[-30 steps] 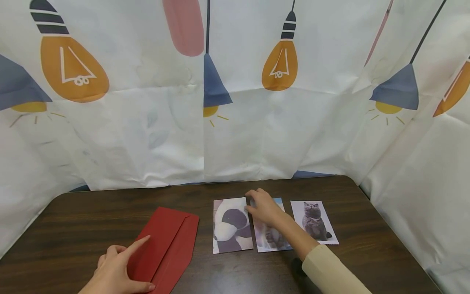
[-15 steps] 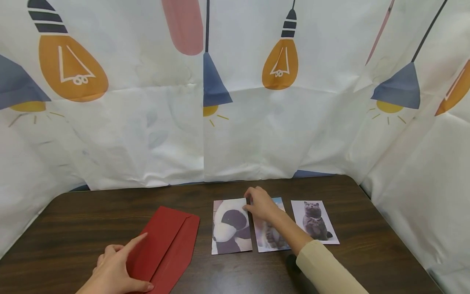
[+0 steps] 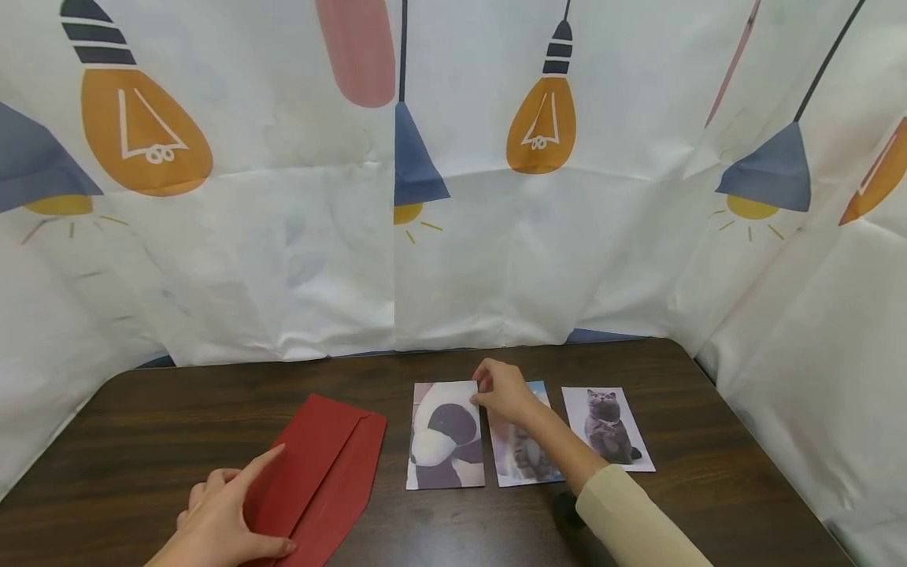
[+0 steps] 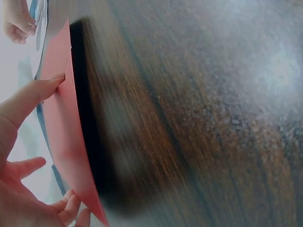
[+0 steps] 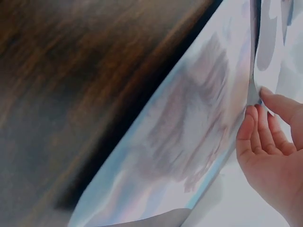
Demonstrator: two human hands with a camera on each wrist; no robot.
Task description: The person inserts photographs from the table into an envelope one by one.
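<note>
My left hand (image 3: 220, 516) rests on a red envelope (image 3: 340, 453) at the left, its thumb on the face and other fingers by the left edge. In the left wrist view the envelope (image 4: 68, 123) stretches between the thumb and the lower fingers. Thumb and fingers of my right hand (image 3: 506, 391) pinch the upper right corner of a photo card (image 3: 445, 437) with a white and dark plush-like animal. In the right wrist view my right hand (image 5: 274, 146) holds that card's edge. Beneath the forearm, a cat photo card (image 3: 517, 457) is partly hidden.
Farther right lies another photo card, with a grey cat (image 3: 608, 429). Everything sits on a dark wooden table (image 3: 177, 417). A white curtain with printed lamps (image 3: 468, 268) hangs behind it. Some dark thing (image 3: 564, 508) shows beneath the right sleeve.
The plush-animal card has shifted very slightly to the left, its corner at my right fingers. My left hand and the envelope have hardly moved.
</note>
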